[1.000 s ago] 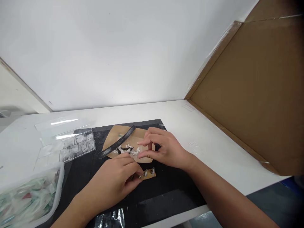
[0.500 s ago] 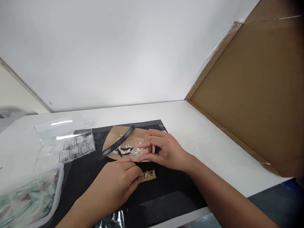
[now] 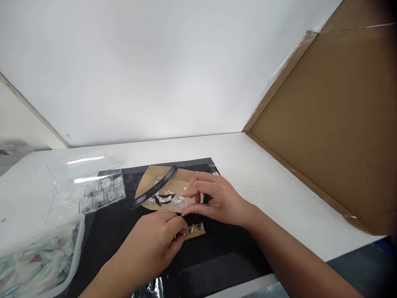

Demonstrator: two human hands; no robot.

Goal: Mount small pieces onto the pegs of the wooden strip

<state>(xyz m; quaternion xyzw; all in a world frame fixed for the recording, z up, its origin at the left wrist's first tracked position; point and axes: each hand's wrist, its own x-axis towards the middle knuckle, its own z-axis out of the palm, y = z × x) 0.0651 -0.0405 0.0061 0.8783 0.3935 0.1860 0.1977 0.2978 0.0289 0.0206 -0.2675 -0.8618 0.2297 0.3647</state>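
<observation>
My left hand (image 3: 163, 236) is closed in a pinch at the left end of a small brown strip (image 3: 198, 231). Something small and whitish shows at its fingertips, too little to name. Short clear pieces stand on the strip's visible part. Behind it, my right hand (image 3: 214, 198) has thumb and index finger apart, with nothing visible between them, over the right side of a brown paper sheet (image 3: 150, 174). Small white pieces (image 3: 178, 200) and dark curved scraps (image 3: 164, 198) lie on that sheet. A curved black nail file (image 3: 155, 188) lies across its left part.
A black mat (image 3: 217, 256) lies under the work. To the left stand a clear compartment box (image 3: 104, 192) with its lid raised and a plastic tub (image 3: 79, 240) of small bags. Clear pieces (image 3: 254, 191) lie on the white table; a cardboard panel (image 3: 335, 124) rises at right.
The view has shifted slightly. Both hands keep nearly the same place and pose, the right thumb and index finger still apart.
</observation>
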